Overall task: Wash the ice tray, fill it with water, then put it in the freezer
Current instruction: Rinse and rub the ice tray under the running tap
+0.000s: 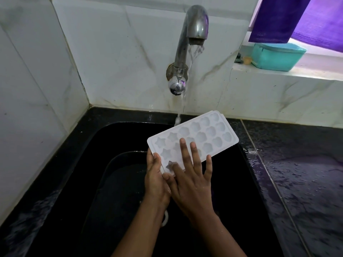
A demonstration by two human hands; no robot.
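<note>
A white ice tray with star and round moulds is held tilted over the black sink. My left hand grips its near left corner, thumb on the rim. My right hand lies flat on the tray's top with straight, spread fingers across the moulds. Water runs from the steel tap and strikes the tray's far edge near its middle.
A dark basin holding water sits in the sink below the hands. Wet black counter lies to the right. A teal tub stands on the window ledge under a purple cloth. White tiled walls close the left and back.
</note>
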